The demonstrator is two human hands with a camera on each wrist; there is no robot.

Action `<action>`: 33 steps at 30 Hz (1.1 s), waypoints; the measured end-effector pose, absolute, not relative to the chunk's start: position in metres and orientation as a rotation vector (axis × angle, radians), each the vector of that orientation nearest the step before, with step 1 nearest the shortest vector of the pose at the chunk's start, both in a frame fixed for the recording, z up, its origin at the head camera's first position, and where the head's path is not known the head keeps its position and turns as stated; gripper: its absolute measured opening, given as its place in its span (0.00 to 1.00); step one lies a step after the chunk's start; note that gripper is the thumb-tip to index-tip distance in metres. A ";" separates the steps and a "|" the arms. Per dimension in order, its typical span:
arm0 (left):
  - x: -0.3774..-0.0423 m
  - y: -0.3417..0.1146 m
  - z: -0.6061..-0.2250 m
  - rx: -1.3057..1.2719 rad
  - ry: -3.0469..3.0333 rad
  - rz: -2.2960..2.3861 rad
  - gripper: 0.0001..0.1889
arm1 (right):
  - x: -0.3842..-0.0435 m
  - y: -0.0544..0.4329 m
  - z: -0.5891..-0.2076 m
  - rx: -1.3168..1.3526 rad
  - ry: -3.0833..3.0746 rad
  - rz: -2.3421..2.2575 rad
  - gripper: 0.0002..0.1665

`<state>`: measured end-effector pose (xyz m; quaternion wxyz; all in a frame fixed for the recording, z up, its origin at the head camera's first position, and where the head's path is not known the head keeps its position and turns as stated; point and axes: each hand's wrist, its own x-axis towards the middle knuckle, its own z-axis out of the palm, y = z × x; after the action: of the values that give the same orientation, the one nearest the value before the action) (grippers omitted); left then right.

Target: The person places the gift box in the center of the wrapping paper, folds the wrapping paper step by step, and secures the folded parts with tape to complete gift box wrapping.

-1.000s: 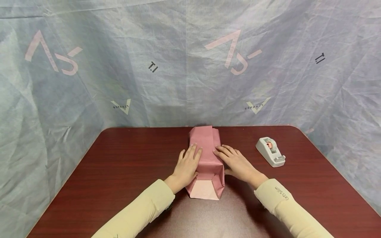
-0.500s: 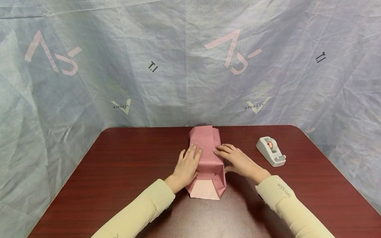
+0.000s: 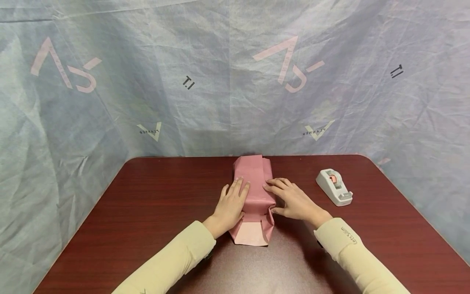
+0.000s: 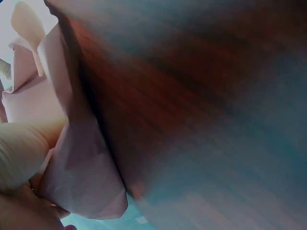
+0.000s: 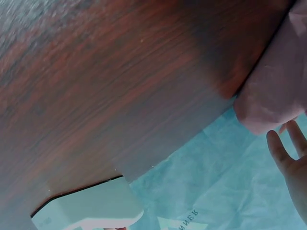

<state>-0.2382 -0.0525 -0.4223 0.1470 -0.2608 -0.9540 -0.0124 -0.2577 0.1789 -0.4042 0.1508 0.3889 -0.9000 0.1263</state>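
A long package wrapped in pink paper (image 3: 253, 169) lies lengthwise on the table. At its near end the paper stands unsealed, with a paler flap (image 3: 251, 234) spread toward me and the right side fold bent inward. My left hand (image 3: 228, 208) rests along the package's left side, fingers extended on top and thumb near the end fold. On the other side my right hand (image 3: 295, 203) touches the top edge with its fingers, while its thumb presses the right side fold. The left wrist view shows the pink wrapping paper (image 4: 88, 177) close up beside the left hand (image 4: 21, 153).
A white tape dispenser (image 3: 335, 188) with a roll of tape stands right of the package on the dark red wooden table (image 3: 158, 192). Behind the table's far edge hangs a pale grey-blue printed cloth (image 3: 227, 102).
The right thumb has pushed the near right side fold inward, so the open end is narrower. The left hand and the tape dispenser have stayed in place.
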 end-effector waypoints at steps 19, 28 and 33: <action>-0.239 -0.048 -0.418 -0.739 -2.737 0.083 0.48 | -0.260 0.181 -0.406 1.117 -2.608 0.388 0.40; -0.243 -0.053 -0.413 -0.774 -2.776 0.067 0.49 | -0.261 0.178 -0.407 1.121 -2.579 0.421 0.38; -0.245 -0.059 -0.409 -0.837 -2.790 -0.032 0.46 | -0.262 0.178 -0.406 1.127 -2.588 0.430 0.38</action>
<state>-0.2447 -0.0586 -0.4086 0.1141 -0.2854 -0.9515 -0.0108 -0.2620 0.1776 -0.4062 0.1425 0.3906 -0.8972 0.1490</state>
